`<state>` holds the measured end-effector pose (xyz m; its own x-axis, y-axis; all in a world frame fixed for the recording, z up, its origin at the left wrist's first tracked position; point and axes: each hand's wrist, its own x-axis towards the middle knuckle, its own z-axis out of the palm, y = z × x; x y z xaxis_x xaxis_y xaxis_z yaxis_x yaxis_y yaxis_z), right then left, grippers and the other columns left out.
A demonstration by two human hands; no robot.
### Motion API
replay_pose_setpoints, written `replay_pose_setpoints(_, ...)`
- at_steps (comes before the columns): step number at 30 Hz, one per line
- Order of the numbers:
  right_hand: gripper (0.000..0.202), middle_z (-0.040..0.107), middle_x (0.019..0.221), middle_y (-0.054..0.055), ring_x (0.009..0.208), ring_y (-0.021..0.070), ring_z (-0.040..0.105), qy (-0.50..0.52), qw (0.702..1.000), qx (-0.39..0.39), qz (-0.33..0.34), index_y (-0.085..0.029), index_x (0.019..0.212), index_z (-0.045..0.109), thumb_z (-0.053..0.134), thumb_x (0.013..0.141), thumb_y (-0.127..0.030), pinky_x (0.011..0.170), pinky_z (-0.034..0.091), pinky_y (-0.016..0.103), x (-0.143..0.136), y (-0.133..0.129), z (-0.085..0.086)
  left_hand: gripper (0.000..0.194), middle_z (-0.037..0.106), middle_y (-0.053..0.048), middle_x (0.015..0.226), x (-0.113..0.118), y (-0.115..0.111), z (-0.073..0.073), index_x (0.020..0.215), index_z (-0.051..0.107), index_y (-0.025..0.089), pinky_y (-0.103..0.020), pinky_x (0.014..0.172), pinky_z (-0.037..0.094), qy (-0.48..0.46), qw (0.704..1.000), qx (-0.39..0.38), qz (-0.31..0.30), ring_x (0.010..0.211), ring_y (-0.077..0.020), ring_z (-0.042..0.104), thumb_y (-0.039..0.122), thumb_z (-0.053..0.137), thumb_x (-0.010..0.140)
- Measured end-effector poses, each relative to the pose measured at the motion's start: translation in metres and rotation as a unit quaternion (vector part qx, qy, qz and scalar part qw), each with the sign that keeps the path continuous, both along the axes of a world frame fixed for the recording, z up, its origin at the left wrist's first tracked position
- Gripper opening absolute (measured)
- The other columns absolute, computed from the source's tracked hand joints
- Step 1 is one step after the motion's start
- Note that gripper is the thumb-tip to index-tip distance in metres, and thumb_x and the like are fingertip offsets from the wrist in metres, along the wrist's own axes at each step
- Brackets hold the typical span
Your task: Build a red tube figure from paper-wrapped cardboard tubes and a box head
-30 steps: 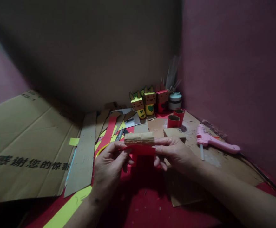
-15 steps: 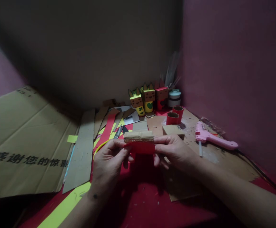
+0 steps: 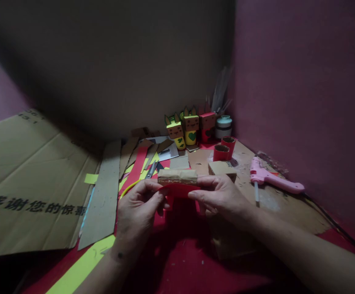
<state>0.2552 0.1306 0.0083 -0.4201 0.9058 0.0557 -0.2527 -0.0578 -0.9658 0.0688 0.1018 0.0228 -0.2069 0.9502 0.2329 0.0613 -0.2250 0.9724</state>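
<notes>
Between my two hands, above the red tabletop point(image 3: 180, 265), is a strip of brown cardboard point(image 3: 177, 176) with red paper point(image 3: 177, 191) along its near edge. My left hand point(image 3: 140, 204) pinches the left end between thumb and fingers. At the other end my right hand point(image 3: 223, 196) grips the piece, its thumb lying on the red paper. Beyond my left hand lie scissors point(image 3: 152, 169) with a yellow handle. A small cardboard box point(image 3: 222, 167) sits just past my right hand. The underside of the held piece is hidden.
A pink glue gun point(image 3: 265, 176) rests on a cardboard sheet at right, its cord trailing away. Red tubes point(image 3: 221, 152) and several box-headed figures point(image 3: 191, 126) stand at the back. Paper scraps and a grey cardboard strip point(image 3: 104, 196) lie left, beside a large carton point(image 3: 33, 196).
My right thumb has moved left onto the red paper, which now bends more along its near edge. My left hand keeps its hold. The view has shifted very slightly.
</notes>
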Motion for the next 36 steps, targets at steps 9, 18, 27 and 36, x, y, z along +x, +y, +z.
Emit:
replay_pose_setpoints(9, 0.029, 0.059, 0.061, -0.001, 0.048, 0.0095, 0.050, -0.016, 1.000, -0.003, -0.026, -0.018, 0.087, 0.078, 0.079, 0.070, -0.042, 0.047, 0.043, 0.025, -0.002, -0.002, 0.002, 0.010, 0.069, 0.003, 0.069, 0.000, -0.001, 0.006, 0.062, 0.067, 0.017, -0.017, 0.041, 0.048, -0.040, 0.999, 0.017, 0.001, 0.043, -0.0083, 0.060, 0.011, 0.074, 0.065)
replay_pose_setpoints(18, 0.026, 0.054, 0.053, -0.003, 0.047, 0.0101, 0.051, -0.043, 0.999, 0.022, -0.025, -0.017, 0.079, 0.076, 0.075, 0.074, -0.043, 0.044, 0.042, 0.023, -0.002, -0.001, -0.002, 0.010, 0.068, 0.003, 0.064, -0.001, 0.002, 0.006, 0.061, 0.068, 0.015, -0.016, 0.042, 0.047, -0.071, 0.997, -0.027, -0.011, 0.044, -0.0077, 0.058, 0.013, 0.078, 0.062)
replay_pose_setpoints(27, 0.021, 0.059, 0.062, -0.001, 0.049, 0.0079, 0.050, -0.048, 0.997, 0.047, -0.041, -0.017, 0.080, 0.077, 0.074, 0.076, -0.038, 0.046, 0.041, 0.023, -0.001, 0.001, -0.003, 0.011, 0.062, 0.003, 0.049, -0.002, 0.001, 0.006, 0.063, 0.068, 0.015, -0.016, 0.047, 0.046, -0.079, 0.994, -0.061, -0.042, 0.045, -0.0077, 0.055, 0.015, 0.078, 0.065)
replay_pose_setpoints(36, 0.025, 0.061, 0.060, 0.000, 0.048, 0.0087, 0.050, -0.055, 0.997, 0.041, -0.041, -0.017, 0.084, 0.078, 0.074, 0.077, -0.041, 0.047, 0.040, 0.024, 0.000, 0.002, -0.007, 0.013, 0.063, 0.003, 0.051, 0.000, 0.003, 0.007, 0.062, 0.067, 0.015, -0.015, 0.045, 0.044, -0.094, 0.992, -0.071, -0.036, 0.043, -0.0070, 0.055, 0.016, 0.080, 0.064)
